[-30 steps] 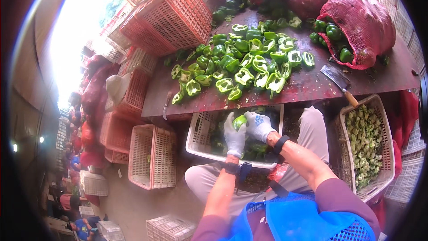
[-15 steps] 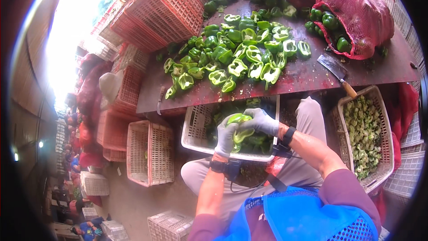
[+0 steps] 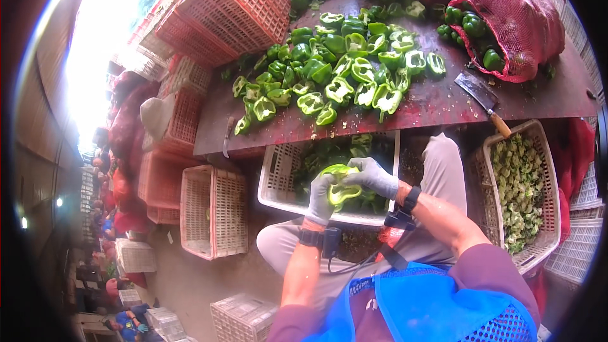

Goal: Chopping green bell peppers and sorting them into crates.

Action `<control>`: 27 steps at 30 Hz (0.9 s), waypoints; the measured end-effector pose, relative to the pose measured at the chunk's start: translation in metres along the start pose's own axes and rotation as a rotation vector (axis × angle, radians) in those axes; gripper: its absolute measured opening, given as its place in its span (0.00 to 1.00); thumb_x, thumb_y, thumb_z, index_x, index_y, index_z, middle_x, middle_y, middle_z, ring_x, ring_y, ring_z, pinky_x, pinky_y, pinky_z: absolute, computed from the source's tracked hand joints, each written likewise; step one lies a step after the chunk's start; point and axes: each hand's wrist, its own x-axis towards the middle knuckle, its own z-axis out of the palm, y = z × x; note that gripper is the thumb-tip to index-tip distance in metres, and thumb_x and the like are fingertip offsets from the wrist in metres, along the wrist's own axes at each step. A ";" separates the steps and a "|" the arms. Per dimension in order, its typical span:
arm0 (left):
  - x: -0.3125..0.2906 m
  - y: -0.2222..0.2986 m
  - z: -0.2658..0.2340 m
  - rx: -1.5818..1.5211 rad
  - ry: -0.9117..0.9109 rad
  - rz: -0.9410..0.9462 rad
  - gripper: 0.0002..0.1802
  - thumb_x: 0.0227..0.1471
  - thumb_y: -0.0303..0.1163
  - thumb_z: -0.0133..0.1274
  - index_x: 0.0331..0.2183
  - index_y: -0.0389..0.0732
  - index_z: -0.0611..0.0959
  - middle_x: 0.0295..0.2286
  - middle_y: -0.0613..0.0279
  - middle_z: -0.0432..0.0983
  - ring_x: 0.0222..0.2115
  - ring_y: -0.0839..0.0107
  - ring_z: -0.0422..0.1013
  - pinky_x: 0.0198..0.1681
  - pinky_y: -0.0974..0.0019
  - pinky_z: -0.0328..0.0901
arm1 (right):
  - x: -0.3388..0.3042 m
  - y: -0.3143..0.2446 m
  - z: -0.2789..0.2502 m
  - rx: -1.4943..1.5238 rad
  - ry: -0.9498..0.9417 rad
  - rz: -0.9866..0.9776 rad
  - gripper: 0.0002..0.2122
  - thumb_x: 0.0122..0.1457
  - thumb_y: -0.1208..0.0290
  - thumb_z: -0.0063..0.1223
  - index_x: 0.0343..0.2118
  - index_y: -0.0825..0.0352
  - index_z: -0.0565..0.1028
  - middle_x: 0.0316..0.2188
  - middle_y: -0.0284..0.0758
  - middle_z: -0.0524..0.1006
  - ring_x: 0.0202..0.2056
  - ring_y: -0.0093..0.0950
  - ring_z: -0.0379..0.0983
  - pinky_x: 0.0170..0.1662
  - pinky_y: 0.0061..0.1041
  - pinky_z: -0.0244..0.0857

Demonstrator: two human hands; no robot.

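Over the white crate (image 3: pixel 277 180), centre of a dial with twelve at the top: green pepper (image 3: pixel 344 198), split apart, pale inner face turned largely toward the viewer. Upper part elongated roughly along the nine-to-three line; stem end too indistinct to tell, as also the long axis of the lower part. Position relative to the grip: between both hands, held by the fingers, with the left side within the left hand (image 3: pixel 320 194) and the right side under the fingers of the right hand (image 3: pixel 375 178). Grip: fingers of both hands curled onto the same pepper. Left hand raised toward twelve from the left forearm (image 3: pixel 301 275) at seven o'clock; right hand reaching across from the right forearm (image 3: pixel 437 215) at four o'clock, fingers toward nine. Grey gloves (image 3: pixel 382 181) on both hands, dark bands (image 3: pixel 411 199) at the wrists. At twelve o'clock, on the table (image 3: pixel 418 117): pepper halves (image 3: pixel 339 88), many with cut side showing. At two: cleaver (image 3: pixel 476 92), handle toward five. At three: cream crate (image 3: pixel 549 158) of pale green cores (image 3: pixel 516 190). At nine: pink crate (image 3: pixel 229 215).
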 end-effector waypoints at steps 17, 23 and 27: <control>0.048 -0.027 -0.079 0.954 0.415 0.002 0.30 0.54 0.33 0.64 0.58 0.36 0.79 0.47 0.49 0.81 0.46 0.58 0.79 0.52 0.61 0.73 | -0.171 -0.084 -0.153 -0.772 1.049 -0.377 0.17 0.56 0.67 0.72 0.44 0.67 0.78 0.36 0.33 0.83 0.36 0.22 0.79 0.39 0.25 0.72; 0.061 -0.046 -0.093 1.133 0.401 0.153 0.46 0.52 0.48 0.69 0.65 0.38 0.72 0.63 0.37 0.65 0.65 0.46 0.63 0.68 0.54 0.58 | -0.289 -0.045 -0.236 -1.696 0.991 0.660 0.28 0.54 0.55 0.66 0.56 0.58 0.75 0.52 0.45 0.78 0.50 0.45 0.79 0.52 0.43 0.74; 0.072 -0.057 -0.077 0.716 0.278 -0.006 0.27 0.65 0.42 0.60 0.59 0.37 0.79 0.41 0.63 0.80 0.33 0.77 0.73 0.35 0.72 0.69 | -0.163 -0.060 -0.188 -1.578 0.866 -0.203 0.30 0.50 0.64 0.70 0.57 0.62 0.74 0.53 0.46 0.78 0.54 0.48 0.76 0.54 0.44 0.73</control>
